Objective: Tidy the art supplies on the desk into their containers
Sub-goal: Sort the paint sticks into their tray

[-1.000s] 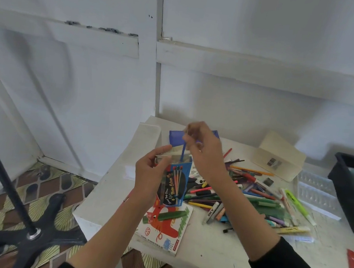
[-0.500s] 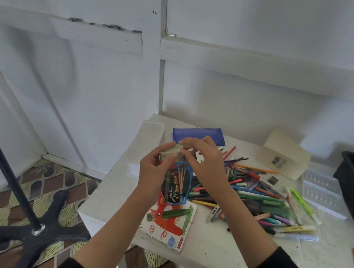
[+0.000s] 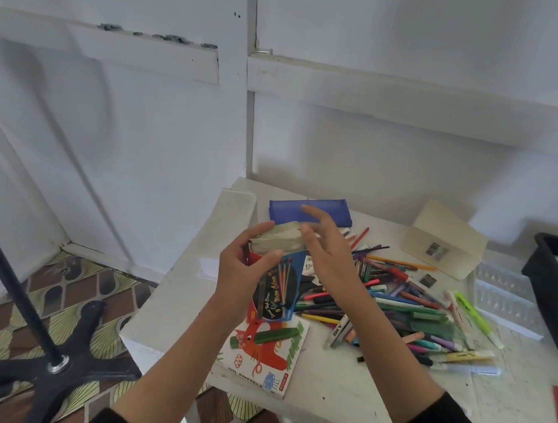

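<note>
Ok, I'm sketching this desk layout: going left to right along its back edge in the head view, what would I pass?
blue case → beige barcoded box → clear plastic tray → black bin.

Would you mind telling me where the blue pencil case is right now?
In the head view, the blue pencil case lies at the desk's far left, by the wall, just beyond the right hand.
</note>
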Demonstrator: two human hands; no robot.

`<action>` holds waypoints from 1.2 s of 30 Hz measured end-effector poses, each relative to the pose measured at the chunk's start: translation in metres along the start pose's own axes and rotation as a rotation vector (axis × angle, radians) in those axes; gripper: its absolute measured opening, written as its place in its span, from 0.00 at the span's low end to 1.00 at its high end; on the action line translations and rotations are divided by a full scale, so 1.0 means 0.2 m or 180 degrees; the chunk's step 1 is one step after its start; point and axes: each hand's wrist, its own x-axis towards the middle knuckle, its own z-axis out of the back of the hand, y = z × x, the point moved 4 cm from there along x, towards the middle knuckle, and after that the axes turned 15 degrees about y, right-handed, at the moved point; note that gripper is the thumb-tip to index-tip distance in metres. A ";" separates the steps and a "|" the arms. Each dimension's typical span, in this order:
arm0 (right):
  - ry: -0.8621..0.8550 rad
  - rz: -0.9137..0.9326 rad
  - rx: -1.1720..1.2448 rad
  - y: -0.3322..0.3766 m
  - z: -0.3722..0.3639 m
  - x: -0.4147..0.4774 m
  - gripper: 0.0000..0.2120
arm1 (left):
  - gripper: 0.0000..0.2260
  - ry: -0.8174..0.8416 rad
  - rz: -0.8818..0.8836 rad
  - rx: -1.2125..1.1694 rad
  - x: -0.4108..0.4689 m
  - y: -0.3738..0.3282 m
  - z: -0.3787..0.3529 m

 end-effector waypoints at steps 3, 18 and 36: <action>-0.0043 0.0015 0.0249 0.01 0.01 0.01 0.14 | 0.18 0.0027 -0.0034 0.0162 0.01 0.00 -0.01; 0.0011 0.0076 0.0218 0.03 0.01 0.00 0.08 | 0.20 -0.0696 -0.0422 0.0553 0.06 0.06 0.04; -0.0157 0.0406 0.0013 -0.04 0.00 0.00 0.11 | 0.06 -0.0527 -0.0554 0.0814 0.07 0.05 0.03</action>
